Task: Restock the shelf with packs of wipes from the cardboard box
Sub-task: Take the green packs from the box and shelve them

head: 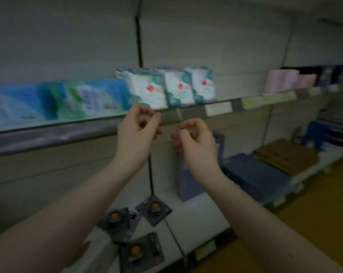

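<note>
Wipes packs (178, 87) stand upright in a row on the shelf (68, 133), at twelve o'clock from our hands. Our left hand (137, 131) and right hand (194, 138) hover just below the shelf edge, near each other, fingers loosely curled, holding nothing. Blue packages (48, 101) lie at ten o'clock.

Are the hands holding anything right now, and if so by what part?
Nothing. The left hand and right hand hover empty, fingers loosely curled, just below the white wipes packs standing on the shelf.
</note>
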Available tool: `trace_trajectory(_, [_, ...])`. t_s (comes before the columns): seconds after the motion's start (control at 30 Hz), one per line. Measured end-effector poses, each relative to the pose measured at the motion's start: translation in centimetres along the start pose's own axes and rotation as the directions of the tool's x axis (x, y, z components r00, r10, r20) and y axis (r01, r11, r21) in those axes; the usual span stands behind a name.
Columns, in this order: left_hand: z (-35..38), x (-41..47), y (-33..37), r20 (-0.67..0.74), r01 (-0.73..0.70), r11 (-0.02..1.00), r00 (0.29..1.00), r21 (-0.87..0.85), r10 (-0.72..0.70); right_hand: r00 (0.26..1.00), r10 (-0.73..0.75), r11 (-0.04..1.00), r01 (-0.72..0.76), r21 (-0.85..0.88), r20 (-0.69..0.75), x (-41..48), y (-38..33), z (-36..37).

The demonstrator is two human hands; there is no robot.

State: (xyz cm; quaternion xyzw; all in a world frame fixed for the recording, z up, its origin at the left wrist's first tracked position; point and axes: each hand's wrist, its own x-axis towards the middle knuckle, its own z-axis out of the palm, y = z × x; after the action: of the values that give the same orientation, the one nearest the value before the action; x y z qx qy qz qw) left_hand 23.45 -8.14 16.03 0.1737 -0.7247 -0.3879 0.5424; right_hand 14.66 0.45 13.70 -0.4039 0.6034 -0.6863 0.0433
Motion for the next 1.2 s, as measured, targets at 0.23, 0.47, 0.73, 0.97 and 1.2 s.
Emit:
trace_trajectory(0.23, [16.3,-9.3,0.3,0.216,-0.002,0.994,0.976,-0.109,0.026,0.979,0.147,0.983,-0.16,-0.085,-0.141,-4.0,6.9,-15.6])
trace_trajectory(0.47, [28.7,-21.8,1.2,0.447,0.258,0.956,0.878,-0.142,-0.17,0.896,0.33,0.911,-0.385,-0.148,-0.297,-11.4,13.9,-27.6])
trace_trajectory(0.73, [35.6,-30.7,-1.0,0.6,0.445,0.89,0.74,-0.098,-0.304,0.755,0.494,0.842,-0.539,0.02,-0.432,-20.2,18.3,-35.7])
trace_trajectory(0.97, [39.4,-36.3,-5.7,0.812,0.442,0.883,0.45,0.159,-0.371,0.622,0.611,0.772,-0.605,0.194,-0.49,-25.2,20.3,-39.2])
trace_trajectory(1.2, [41.3,-38.8,-10.7,0.916,0.193,0.938,0.232,0.287,-0.328,0.583,0.625,0.758,-0.612,0.226,-0.519,-28.7,21.9,-41.7])
